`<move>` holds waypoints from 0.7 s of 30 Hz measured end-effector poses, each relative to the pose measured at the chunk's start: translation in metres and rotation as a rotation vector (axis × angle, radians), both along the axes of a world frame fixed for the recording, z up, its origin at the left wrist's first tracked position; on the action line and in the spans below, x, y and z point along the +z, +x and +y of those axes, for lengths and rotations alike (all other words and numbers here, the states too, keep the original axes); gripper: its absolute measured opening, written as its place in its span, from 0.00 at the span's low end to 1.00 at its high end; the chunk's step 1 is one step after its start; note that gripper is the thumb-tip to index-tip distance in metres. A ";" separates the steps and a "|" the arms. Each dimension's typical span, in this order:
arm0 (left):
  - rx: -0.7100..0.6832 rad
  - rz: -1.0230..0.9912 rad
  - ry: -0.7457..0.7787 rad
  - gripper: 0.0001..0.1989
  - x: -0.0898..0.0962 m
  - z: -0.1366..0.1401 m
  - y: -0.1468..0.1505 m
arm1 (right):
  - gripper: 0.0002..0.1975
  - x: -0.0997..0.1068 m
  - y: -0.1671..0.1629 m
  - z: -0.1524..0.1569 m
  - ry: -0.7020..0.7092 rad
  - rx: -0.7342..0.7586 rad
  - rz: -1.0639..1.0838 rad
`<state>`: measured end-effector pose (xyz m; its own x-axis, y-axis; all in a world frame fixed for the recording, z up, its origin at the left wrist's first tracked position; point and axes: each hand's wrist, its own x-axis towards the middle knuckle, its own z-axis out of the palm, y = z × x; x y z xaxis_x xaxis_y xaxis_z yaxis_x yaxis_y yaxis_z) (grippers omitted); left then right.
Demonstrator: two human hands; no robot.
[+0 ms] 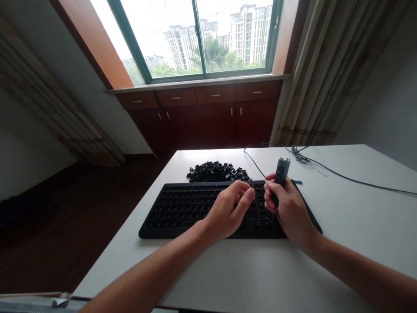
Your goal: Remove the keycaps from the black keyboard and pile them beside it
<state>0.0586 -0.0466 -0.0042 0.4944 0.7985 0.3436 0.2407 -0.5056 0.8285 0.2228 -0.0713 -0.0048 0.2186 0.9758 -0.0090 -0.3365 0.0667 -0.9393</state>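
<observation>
A black keyboard (192,204) stripped of most of its keycaps lies on the white table, its bare switch sockets showing. My right hand (289,208) is wrapped round a black keycap puller (282,171) over the keyboard's right end. The puller's pronged end points up, and a thin wire loop (269,217) shows below the fist, close to the keys. Over the right-middle part of the board is my left hand (230,208), fingers curled and thumb near the forefinger; whatever they may hold is hidden. A heap of loose black keycaps (213,171) sits just behind the keyboard.
A black cable (345,174) runs from behind the keyboard across the right of the white table (358,243), with a tied bundle near the back edge. A small bent wire (323,173) lies nearby. Beyond the table stand red-brown cabinets (202,121) under a window.
</observation>
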 end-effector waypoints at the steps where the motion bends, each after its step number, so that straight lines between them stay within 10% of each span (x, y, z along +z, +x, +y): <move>1: -0.001 -0.001 -0.002 0.16 0.000 0.000 0.000 | 0.07 0.001 -0.001 -0.001 -0.012 -0.004 -0.003; 21: 0.011 0.018 0.030 0.15 0.000 0.000 0.000 | 0.05 -0.007 -0.011 -0.013 0.031 -0.001 0.051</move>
